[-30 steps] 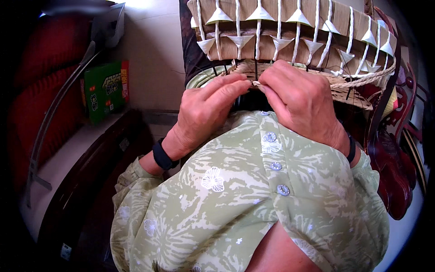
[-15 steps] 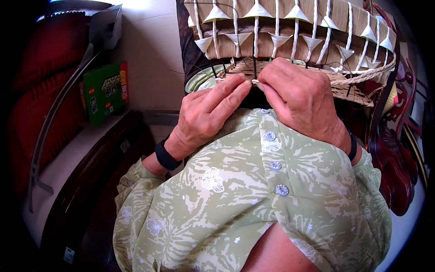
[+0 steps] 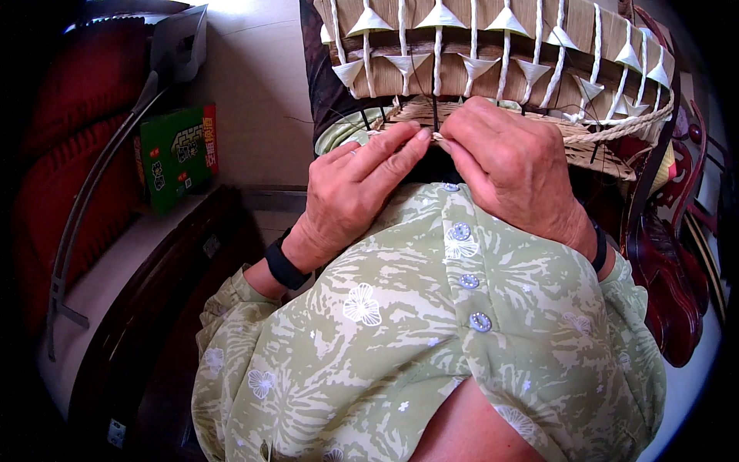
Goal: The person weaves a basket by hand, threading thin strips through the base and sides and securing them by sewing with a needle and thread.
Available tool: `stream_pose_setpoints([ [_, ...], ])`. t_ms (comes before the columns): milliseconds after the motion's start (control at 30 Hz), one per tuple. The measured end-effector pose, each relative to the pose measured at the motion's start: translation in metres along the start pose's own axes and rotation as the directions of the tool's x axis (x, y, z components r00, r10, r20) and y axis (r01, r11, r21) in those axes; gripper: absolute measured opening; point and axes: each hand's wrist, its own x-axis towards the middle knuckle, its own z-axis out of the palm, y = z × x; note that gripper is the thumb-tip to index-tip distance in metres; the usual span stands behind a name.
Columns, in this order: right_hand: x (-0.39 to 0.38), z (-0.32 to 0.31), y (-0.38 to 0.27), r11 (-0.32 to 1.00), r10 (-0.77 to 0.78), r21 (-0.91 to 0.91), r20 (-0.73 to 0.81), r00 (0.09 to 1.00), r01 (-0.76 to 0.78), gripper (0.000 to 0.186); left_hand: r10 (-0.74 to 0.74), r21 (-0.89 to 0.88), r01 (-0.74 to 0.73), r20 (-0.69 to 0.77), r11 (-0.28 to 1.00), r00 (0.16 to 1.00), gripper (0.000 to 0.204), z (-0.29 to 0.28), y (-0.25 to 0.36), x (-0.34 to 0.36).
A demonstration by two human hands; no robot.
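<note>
I see the pale strand (image 3: 437, 138) at the near edge of the woven straw (image 3: 604, 156), pinched by the right hand (image 3: 512, 162); I can't tell the left hand's (image 3: 346, 196) grip. Its fingertips have shifted only slightly, so handling stays at one spot.

Your shirt (image 3: 369, 369): smooth, matt printed cloth; buttons (image 3: 469, 282) glossy. Your wristband (image 3: 286, 266): matt, fabric-like. Before you: twisted strand (image 3: 437, 137) and woven strip (image 3: 577, 152), rough plant fibre; beige panel (image 3: 454, 82), fine-grained, matt; white triangles (image 3: 439, 17), paper-like. To your right: furniture leg (image 3: 673, 316), glossy, wood-like.
</note>
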Motion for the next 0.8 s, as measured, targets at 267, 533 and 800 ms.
stream_pose_setpoints([
  [267, -0.002, 0.001, 0.002, 0.999, -0.040, -0.021, -0.029, 0.999, 0.039, 0.016, -0.359, -0.388, 0.336, 0.015, 0.858, 0.933, 0.026, 0.001, 0.013, 0.007],
  [533, -0.005, 0.000, 0.002, 0.999, -0.035, -0.018, -0.008, 0.999, 0.035, 0.017, -0.430, -0.599, 0.418, 0.132, 0.683, 0.893, 0.020, 0.007, 0.005, 0.005],
  [800, -0.007, -0.003, 0.002, 1.000, -0.004, -0.014, 0.009, 1.000, 0.004, 0.017, -0.566, -0.589, 0.669, 0.390, 0.453, 0.726, 0.017, 0.000, 0.015, 0.019],
])
